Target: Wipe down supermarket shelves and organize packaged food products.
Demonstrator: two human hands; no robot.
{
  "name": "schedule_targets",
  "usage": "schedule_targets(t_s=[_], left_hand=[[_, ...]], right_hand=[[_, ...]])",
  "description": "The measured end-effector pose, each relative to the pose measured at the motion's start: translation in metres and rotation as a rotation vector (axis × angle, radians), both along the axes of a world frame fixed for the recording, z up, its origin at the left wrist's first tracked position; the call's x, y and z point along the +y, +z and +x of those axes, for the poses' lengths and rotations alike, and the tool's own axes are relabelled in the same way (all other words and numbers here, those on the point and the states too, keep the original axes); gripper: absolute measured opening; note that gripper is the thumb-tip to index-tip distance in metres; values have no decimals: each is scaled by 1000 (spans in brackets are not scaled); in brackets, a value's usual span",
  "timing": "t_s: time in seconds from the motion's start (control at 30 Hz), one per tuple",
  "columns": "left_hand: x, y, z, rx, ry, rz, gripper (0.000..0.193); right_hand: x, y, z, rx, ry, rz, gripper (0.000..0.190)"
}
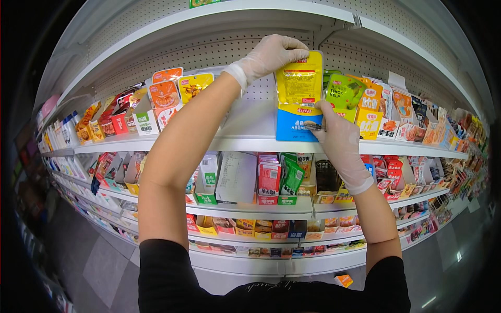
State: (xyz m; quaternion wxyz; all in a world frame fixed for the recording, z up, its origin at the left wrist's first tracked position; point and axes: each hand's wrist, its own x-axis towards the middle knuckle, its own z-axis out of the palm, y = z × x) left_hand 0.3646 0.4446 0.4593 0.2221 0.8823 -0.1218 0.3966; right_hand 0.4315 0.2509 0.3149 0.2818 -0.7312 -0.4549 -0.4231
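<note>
My left hand (pixel 276 53), in a thin translucent glove, pinches the top edge of a yellow snack pouch (pixel 300 82). The pouch stands upright with its printed back towards me, its lower end at a blue and yellow display box (pixel 294 131). That box sits at the front of the upper shelf. My right hand (pixel 339 135), gloved too, is at the box's right side with a dark pen (pixel 314 126) in its fingers. Its thumb reaches up to the pouch's lower right corner. Just right of the box are green kelp pouches (pixel 344 92).
Orange pouches (pixel 164 94) and a yellow pouch (pixel 195 84) stand left on the same white shelf (pixel 250 144). A printed sheet (pixel 236 176) leans on the shelf below, among boxed snacks. Another shelf (pixel 235 11) hangs overhead. An orange packet (pixel 344 280) lies on the floor.
</note>
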Motion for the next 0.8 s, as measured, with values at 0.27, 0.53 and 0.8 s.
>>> schedule_targets(t_s=[0.27,0.53,0.8], left_hand=[[0,-2,-2,19,-19,-29,30],[1,-1,-2,10,-14,1,30],[1,-2,0,10,3,43,31]], right_hand=[[-1,2,-3,22,15,-22,46],[-3,4,-4,74,13,-67,47],[1,-2,1,-35,13,35,44]])
